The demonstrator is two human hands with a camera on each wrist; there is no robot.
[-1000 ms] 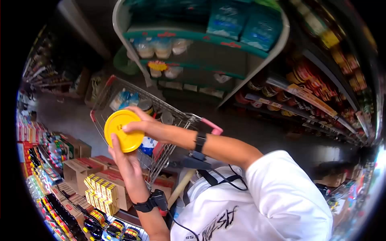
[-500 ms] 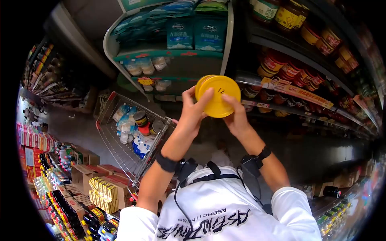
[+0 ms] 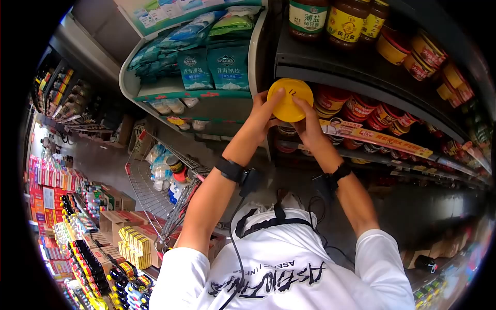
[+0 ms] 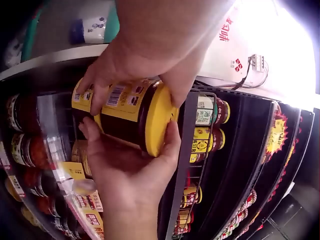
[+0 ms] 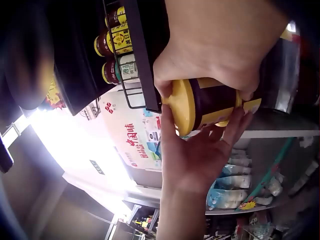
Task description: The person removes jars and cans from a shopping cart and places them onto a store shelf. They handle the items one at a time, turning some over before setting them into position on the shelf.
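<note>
Both hands hold a pair of brown jars with yellow labels, stacked end to end. The near jar's yellow lid point(image 3: 289, 106) faces the head camera, its thumbs resting on it. My left hand point(image 3: 256, 114) grips the left side and my right hand point(image 3: 310, 129) the right. In the left wrist view, the near jar point(image 4: 122, 107) shows a barcode, and the second jar point(image 4: 82, 99) sits against its far end. The right wrist view shows the dark jar side point(image 5: 215, 102) between both hands. The jars are right at the shelf front, beside red-lidded jars point(image 3: 359, 108).
A dark shelf point(image 3: 330, 64) carries sauce jars point(image 3: 349, 23) above the hands. Left of it stands a rounded rack with teal bags point(image 3: 227, 67). A shopping cart point(image 3: 147, 183) with goods is at lower left, near cardboard boxes point(image 3: 116, 222) and bottles.
The hands have carried the yellow-lidded jars from over the cart rightward and up to the shelf of jars. The head view has turned toward that shelf, and the left hand's grip has shifted to the side.
</note>
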